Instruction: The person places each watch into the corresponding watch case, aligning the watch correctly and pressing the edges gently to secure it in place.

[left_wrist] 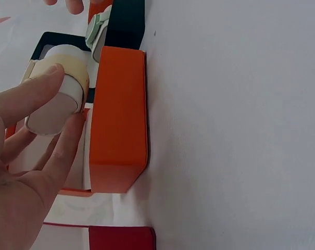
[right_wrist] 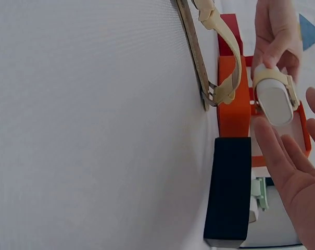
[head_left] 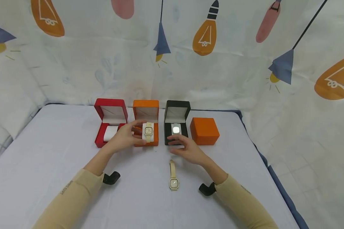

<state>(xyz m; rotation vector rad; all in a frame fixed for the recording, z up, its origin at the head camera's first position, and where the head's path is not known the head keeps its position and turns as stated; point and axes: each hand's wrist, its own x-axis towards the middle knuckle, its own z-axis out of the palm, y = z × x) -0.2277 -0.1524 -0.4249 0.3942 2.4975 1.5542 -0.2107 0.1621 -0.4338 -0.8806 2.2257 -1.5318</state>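
Observation:
My left hand (head_left: 123,137) pinches a white watch cushion (left_wrist: 48,115) with a cream-strapped watch (head_left: 148,130) around it. The cushion is at the open orange box (head_left: 154,143); in the wrist views it appears raised out of it. My right hand (head_left: 190,150) hovers at the front of the open black box (head_left: 184,130), its fingers spread and holding nothing. Inside that box sits a watch with a pale green strap (right_wrist: 261,194) and a bright face. Another cream watch (head_left: 173,183) lies on the table in front of my hands, its strap laid out lengthwise.
An open red box (head_left: 98,141) with a white cushion (head_left: 110,133) stands on the left, partly behind my left arm. A closed orange box (head_left: 204,131) stands to the right of the black one. White cloth covers the table (head_left: 143,197); a printed curtain (head_left: 172,82) hangs behind.

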